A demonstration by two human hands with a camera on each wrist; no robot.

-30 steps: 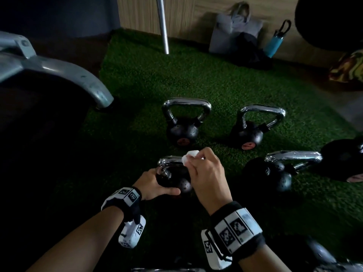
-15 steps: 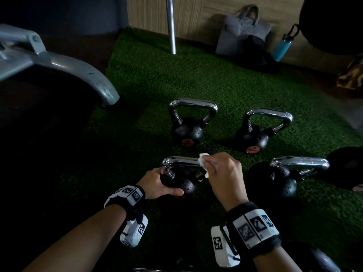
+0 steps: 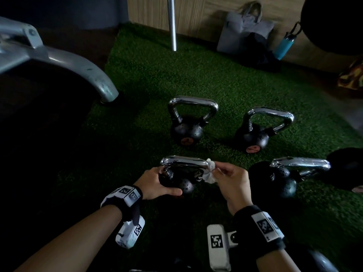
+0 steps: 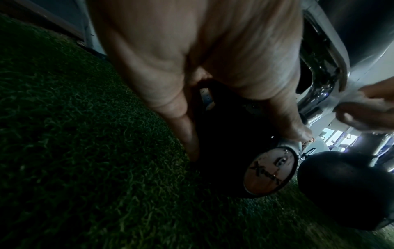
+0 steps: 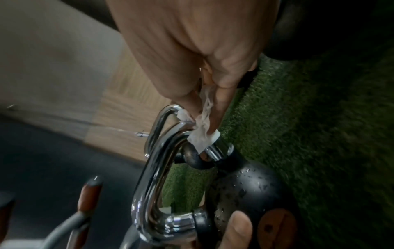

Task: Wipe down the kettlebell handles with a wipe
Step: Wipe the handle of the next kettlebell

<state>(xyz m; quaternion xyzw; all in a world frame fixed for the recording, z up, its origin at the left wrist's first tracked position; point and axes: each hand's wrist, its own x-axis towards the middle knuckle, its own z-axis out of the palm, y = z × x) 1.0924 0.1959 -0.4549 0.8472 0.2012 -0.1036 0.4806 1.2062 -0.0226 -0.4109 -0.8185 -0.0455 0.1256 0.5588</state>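
A small black kettlebell (image 3: 184, 185) with a chrome handle (image 3: 184, 162) sits on the green turf right in front of me. My left hand (image 3: 155, 183) grips its black ball (image 4: 224, 134), thumb along the near side. My right hand (image 3: 229, 177) pinches a crumpled white wipe (image 3: 210, 172) against the handle's right bend. In the right wrist view the wipe (image 5: 202, 134) is wrapped on the chrome handle (image 5: 153, 176) just above where it meets the ball (image 5: 245, 185). Water drops dot the ball.
Two more kettlebells (image 3: 188, 122) (image 3: 257, 132) stand farther back, and another (image 3: 282, 177) is close on the right. A grey machine leg (image 3: 82, 71) curves in at left. A steel pole (image 3: 171, 22), a bag (image 3: 243, 30) and a blue bottle (image 3: 284, 44) are by the far wall.
My right hand has slid the wipe rightward along the handle, from near its middle to the right bend. My left hand has stayed on the ball.
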